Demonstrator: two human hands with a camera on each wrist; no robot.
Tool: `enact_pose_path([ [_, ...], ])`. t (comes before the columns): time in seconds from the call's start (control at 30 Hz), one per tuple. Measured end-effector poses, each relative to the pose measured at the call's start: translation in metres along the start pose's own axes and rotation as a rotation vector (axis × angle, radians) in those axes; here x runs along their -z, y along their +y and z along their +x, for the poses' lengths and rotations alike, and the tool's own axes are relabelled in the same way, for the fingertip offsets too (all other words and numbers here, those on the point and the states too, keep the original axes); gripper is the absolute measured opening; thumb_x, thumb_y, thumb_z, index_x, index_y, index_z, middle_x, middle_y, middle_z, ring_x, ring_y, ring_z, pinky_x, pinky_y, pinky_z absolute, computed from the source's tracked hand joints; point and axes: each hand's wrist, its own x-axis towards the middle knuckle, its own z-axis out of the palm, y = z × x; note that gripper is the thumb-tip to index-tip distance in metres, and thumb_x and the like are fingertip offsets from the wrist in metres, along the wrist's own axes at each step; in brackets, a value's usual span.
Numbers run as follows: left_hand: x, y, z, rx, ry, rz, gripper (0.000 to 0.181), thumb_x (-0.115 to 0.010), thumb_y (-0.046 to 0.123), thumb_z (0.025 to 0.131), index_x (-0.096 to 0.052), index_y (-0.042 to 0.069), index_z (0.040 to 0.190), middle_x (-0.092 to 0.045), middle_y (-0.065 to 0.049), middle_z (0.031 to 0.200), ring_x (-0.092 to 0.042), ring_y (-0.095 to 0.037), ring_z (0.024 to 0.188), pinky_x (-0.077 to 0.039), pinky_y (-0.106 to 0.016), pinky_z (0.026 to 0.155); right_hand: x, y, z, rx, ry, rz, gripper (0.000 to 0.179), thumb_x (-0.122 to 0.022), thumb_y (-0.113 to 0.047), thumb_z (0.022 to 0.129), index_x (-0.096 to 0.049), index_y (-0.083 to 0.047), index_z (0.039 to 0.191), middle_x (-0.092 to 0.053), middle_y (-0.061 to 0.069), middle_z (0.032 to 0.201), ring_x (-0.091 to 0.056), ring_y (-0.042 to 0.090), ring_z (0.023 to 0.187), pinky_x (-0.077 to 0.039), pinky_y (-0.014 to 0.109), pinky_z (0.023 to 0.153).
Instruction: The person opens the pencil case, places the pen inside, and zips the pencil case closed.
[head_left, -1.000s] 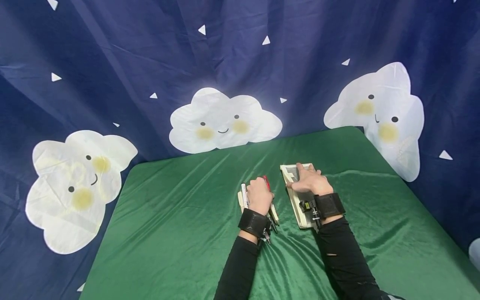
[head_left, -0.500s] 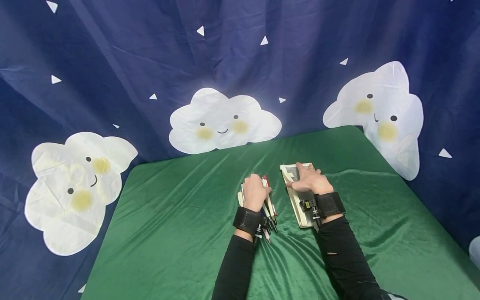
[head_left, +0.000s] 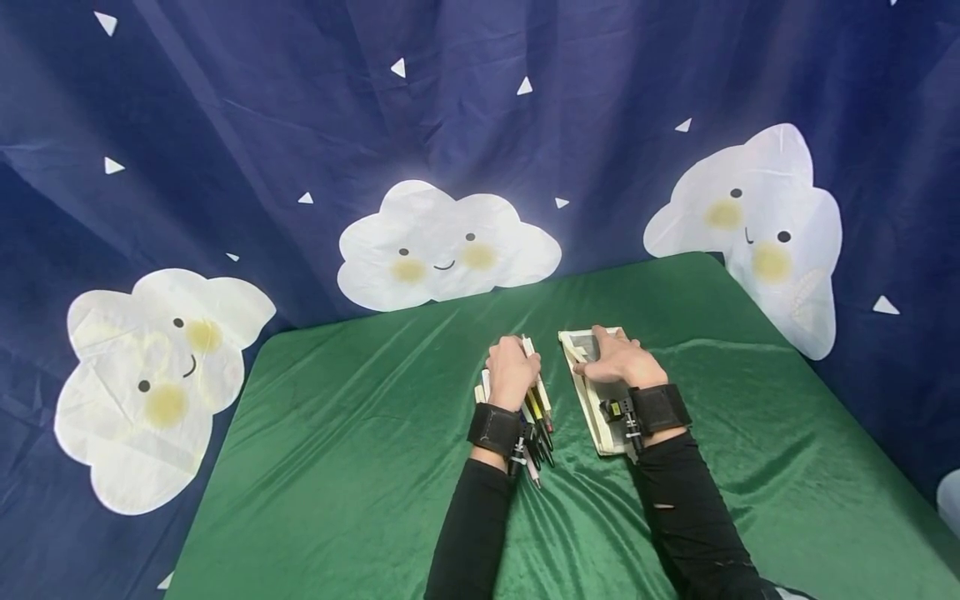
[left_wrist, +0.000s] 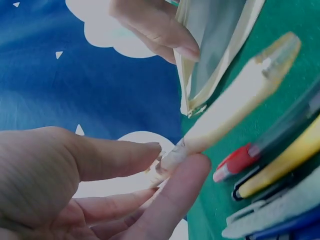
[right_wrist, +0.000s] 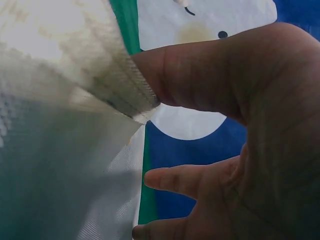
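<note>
My left hand (head_left: 512,371) pinches a cream-white pen (left_wrist: 225,115) near one end with thumb and fingertips. Its tapered other end points away from the fingers in the left wrist view. Beneath that hand lies a bunch of pens, among them one with a red end (left_wrist: 235,162), a yellow pen (left_wrist: 285,160) and a white pen (left_wrist: 280,207). To the right, a cream-edged mesh zip pouch (head_left: 588,417) lies flat. My right hand (head_left: 621,362) rests on it with spread fingers; its thumb (right_wrist: 195,75) touches the zip edge, the tip hidden behind it.
A green cloth (head_left: 337,467) covers the table. Behind it hangs a blue curtain (head_left: 262,100) with white clouds and small triangles. A black strap with a small camera is on each wrist.
My left hand has moved slightly away from me over the pens, and a white pen now shows at its fingers. The red pen top is no longer visible there. My right hand stays on the pouch.
</note>
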Motion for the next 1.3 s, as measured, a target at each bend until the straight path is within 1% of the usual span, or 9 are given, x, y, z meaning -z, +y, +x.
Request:
enact_pose_path([
  [0.2,-0.006,0.008,0.003,0.051,-0.057,-0.009,0.018,-0.067,0.018,0.095,-0.067,0.007,0.080,-0.066,-0.004,0.060,-0.065,-0.022,0.061,-0.052,-0.031,0.065,0.002,0.003,-0.002,0.019,0.015,0.003,0.096,-0.057,-0.053,0.095,-0.009,-0.006,0.163,-0.008,0.037,0.165,-0.012,0.061,0.149,-0.023,0.075,0.115],
  [0.3,-0.011,0.011,0.004,0.104,-0.117,-0.066,0.021,-0.065,0.019,0.098,-0.071,0.004,0.113,-0.072,-0.007,0.067,-0.070,-0.019,0.060,-0.056,-0.029,0.063,0.003,0.004,-0.003,0.028,0.022,0.004,0.095,-0.058,-0.052,0.095,-0.009,-0.005,0.163,-0.011,0.036,0.165,-0.013,0.059,0.150,-0.023,0.074,0.116],
  [0.37,-0.014,0.013,0.004,0.138,-0.153,-0.116,0.037,-0.064,0.018,0.099,-0.063,0.005,0.134,-0.074,-0.009,0.070,-0.071,-0.016,0.056,-0.056,-0.027,0.057,0.003,0.005,-0.002,0.029,0.020,0.005,0.095,-0.057,-0.052,0.096,-0.009,-0.005,0.163,-0.011,0.036,0.165,-0.013,0.058,0.150,-0.023,0.074,0.116],
  [0.43,-0.018,0.014,0.005,0.166,-0.177,-0.160,0.048,-0.063,0.017,0.100,-0.053,0.006,0.146,-0.074,-0.010,0.073,-0.071,-0.014,0.054,-0.054,-0.026,0.053,0.004,0.006,-0.002,0.031,0.020,0.005,0.095,-0.057,-0.052,0.096,-0.009,-0.005,0.163,-0.012,0.036,0.165,-0.013,0.058,0.151,-0.023,0.073,0.116],
  [0.6,-0.027,0.018,0.008,0.190,-0.185,-0.213,0.051,-0.063,0.017,0.100,-0.049,0.008,0.149,-0.074,-0.009,0.077,-0.070,-0.013,0.053,-0.055,-0.026,0.055,0.005,0.006,-0.002,0.036,0.032,0.017,0.094,-0.058,-0.052,0.096,-0.010,-0.005,0.163,-0.013,0.035,0.165,-0.014,0.057,0.151,-0.024,0.073,0.116],
  [0.9,-0.043,0.025,0.006,0.200,-0.219,-0.320,0.057,-0.061,0.011,0.100,-0.040,0.014,0.153,-0.072,-0.013,0.086,-0.074,-0.029,0.066,-0.062,-0.039,0.064,0.003,0.009,-0.003,0.035,0.030,0.050,0.093,-0.058,-0.048,0.096,-0.010,-0.005,0.162,-0.014,0.035,0.165,-0.019,0.058,0.149,-0.031,0.072,0.112],
  [1.03,-0.049,0.028,0.006,0.204,-0.221,-0.378,0.056,-0.062,0.008,0.099,-0.041,0.013,0.151,-0.071,-0.014,0.090,-0.072,-0.028,0.066,-0.063,-0.040,0.064,0.004,0.010,-0.003,0.031,0.036,0.063,0.089,-0.057,-0.045,0.097,-0.010,-0.006,0.163,-0.014,0.035,0.165,-0.022,0.058,0.148,-0.032,0.072,0.112],
  [1.2,-0.052,0.025,0.006,0.225,-0.244,-0.520,0.055,-0.061,0.001,0.097,-0.040,0.007,0.147,-0.072,-0.022,0.093,-0.075,-0.033,0.070,-0.063,-0.038,0.064,0.008,0.009,-0.003,0.037,0.057,0.047,0.089,-0.055,-0.044,0.095,-0.012,-0.004,0.162,-0.024,0.034,0.162,-0.031,0.057,0.144,-0.037,0.068,0.110],
  [1.3,-0.056,0.023,0.005,0.256,-0.271,-0.611,0.052,-0.061,-0.004,0.094,-0.041,0.008,0.141,-0.072,-0.023,0.091,-0.075,-0.040,0.077,-0.064,-0.040,0.067,0.008,0.009,-0.003,0.037,0.056,0.053,0.089,-0.055,-0.045,0.095,-0.013,-0.004,0.162,-0.023,0.034,0.163,-0.030,0.057,0.145,-0.036,0.068,0.110],
])
